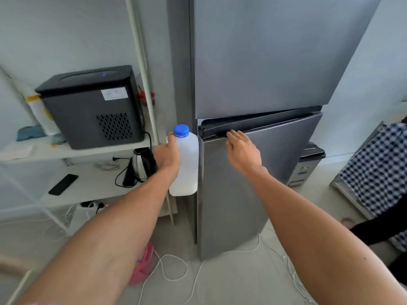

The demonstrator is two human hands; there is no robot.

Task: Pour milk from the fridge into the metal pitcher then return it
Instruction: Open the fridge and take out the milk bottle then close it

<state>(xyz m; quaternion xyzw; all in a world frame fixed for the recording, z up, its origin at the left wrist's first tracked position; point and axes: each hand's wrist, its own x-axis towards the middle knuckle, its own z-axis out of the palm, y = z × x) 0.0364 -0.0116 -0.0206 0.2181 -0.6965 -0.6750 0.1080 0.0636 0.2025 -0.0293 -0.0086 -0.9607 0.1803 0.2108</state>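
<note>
The person's left hand [168, 156] grips one white plastic milk bottle [187, 164] by its side, fingers wrapped round the upper body just under the blue cap [181, 130]. The bottle stands upright in the air, held just beside the left edge of the fridge [264, 62], at about the height where the two doors meet. The right hand [241, 150] reaches to the top edge of the lower fridge door [253, 183], its fingertips at the dark handle recess there; whether the fingers hook into the recess cannot be told, as the back of the hand covers them. That lower door stands slightly ajar, its top edge angled out from the upper door above it. The two hands are apart, with the bottle between the left hand and the door's edge, well to the left of the right hand. One bottle, one cap, one fridge with two doors are in view. To the left, a white shelf [72, 150] bears one black box-shaped machine [92, 106]; on the level below lie one kettle [142, 165] and one black remote [63, 184]. White cords [174, 269] trail over the floor, and a checked cloth [378, 168] hangs at the right.
</note>
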